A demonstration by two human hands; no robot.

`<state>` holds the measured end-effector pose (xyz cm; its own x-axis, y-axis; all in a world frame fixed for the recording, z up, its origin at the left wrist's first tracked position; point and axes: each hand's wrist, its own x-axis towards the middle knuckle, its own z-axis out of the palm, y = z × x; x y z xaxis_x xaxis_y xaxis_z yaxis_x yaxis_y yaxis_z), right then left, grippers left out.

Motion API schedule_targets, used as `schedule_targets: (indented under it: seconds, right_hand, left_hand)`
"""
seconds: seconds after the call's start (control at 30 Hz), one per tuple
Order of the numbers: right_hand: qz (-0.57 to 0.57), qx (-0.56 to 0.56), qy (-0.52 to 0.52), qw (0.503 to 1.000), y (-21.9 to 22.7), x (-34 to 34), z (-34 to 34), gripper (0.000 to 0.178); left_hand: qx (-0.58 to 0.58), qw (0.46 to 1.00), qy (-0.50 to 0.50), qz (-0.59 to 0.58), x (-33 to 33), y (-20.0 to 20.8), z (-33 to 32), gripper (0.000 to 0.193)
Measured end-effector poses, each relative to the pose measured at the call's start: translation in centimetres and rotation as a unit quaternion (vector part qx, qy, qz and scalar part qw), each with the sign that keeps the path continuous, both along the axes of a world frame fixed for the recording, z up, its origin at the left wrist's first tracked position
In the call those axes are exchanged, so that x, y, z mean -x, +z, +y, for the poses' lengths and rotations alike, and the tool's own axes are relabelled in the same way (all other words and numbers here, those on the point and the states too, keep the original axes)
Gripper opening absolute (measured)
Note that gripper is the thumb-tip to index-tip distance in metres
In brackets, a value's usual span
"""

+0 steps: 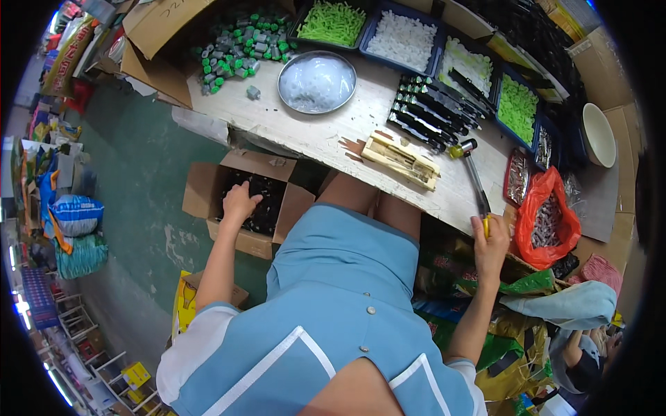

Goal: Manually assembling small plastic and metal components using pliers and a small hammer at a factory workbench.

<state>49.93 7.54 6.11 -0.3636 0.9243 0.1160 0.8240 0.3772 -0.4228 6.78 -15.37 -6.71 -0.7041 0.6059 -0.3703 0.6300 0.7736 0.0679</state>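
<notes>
My left hand [239, 203] reaches into the mouth of an open cardboard box [194, 191] below the table's edge. Its fingers are apart and nothing shows in them. Small dark pieces [260, 215] fill the box. My right hand [491, 243] is closed round the yellow grip of a hammer [476, 182], whose head rests toward the table, beside a cream-coloured jig block [400, 161] with a slot along it. Behind the jig lies a row of black, slim handle-like parts [433, 111], side by side.
A metal bowl [317, 82] of clear material stands on the white table [277, 128], near grey-green cylindrical pieces [246, 45]. Trays of green pieces [331, 22] and white pieces [402, 40] line the back. A red bag [548, 218] of small metal parts sits at the right.
</notes>
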Motion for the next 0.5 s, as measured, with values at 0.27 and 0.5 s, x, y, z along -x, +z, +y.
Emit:
schedule_targets:
  seconds: [0.27,0.5]
  right_hand:
    - [-0.100,-0.191,-0.071,0.974,-2.7,-4.0,2.0,0.021]
    - [-0.160,-0.160,-0.128,0.966,-4.5,-3.2,3.7,0.024]
  left_hand:
    - [-0.518,0.836,0.094,-0.155,5.5,6.1,8.8,0.013]
    - [-0.392,0.919,0.023,-0.027,11.9,5.0,15.2,0.033]
